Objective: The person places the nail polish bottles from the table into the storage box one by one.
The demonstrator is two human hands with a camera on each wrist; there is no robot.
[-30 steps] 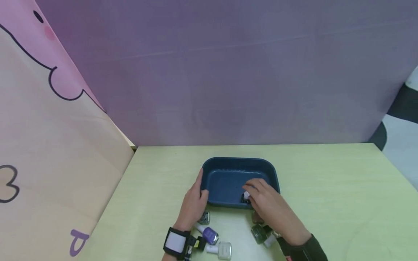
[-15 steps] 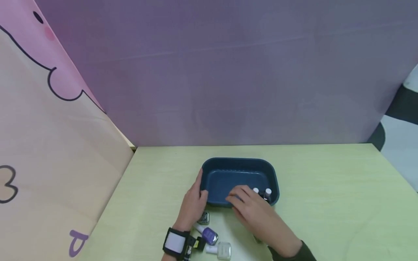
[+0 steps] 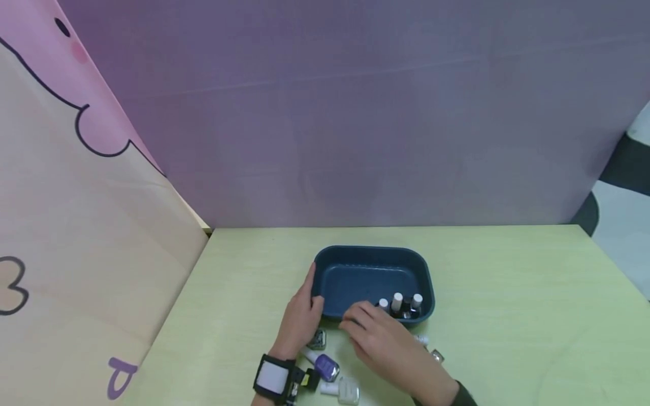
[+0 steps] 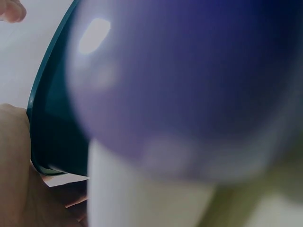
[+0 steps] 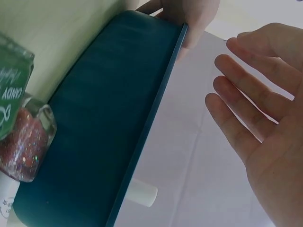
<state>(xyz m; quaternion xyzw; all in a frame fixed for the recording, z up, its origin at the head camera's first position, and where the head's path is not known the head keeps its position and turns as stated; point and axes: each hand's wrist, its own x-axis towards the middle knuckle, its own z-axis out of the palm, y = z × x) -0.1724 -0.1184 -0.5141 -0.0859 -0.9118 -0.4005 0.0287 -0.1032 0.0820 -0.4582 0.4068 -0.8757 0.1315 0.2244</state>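
Observation:
My left hand [image 3: 299, 321] holds the left side of a dark blue tray [image 3: 350, 282], index finger along the rim and thumb at the front corner. Several nail polish bottles [image 3: 396, 304] with white caps stand at the tray's front right. Just at the front edge hovers my right hand [image 3: 386, 355], its fingers relaxed and holding nothing; the right wrist view shows them spread apart. Near my left wrist lie a purple nail polish bottle [image 3: 327, 366], a clear whitish one [image 3: 348, 390] and a dark one [image 3: 318, 340]. The purple bottle [image 4: 180, 85] blurs most of the left wrist view.
Beside the tray in the right wrist view are a green nail polish bottle [image 5: 12, 90] and a red glitter one [image 5: 28, 142]. Partly hidden behind my right forearm is another small bottle [image 3: 437, 356]. A purple-grey backdrop [image 3: 355, 141] rises behind the pale table [image 3: 508, 293].
My right hand has drawn away from the bottles at the tray's front right, moving left and toward me, uncovering their white caps. My left hand and the tray have stayed put.

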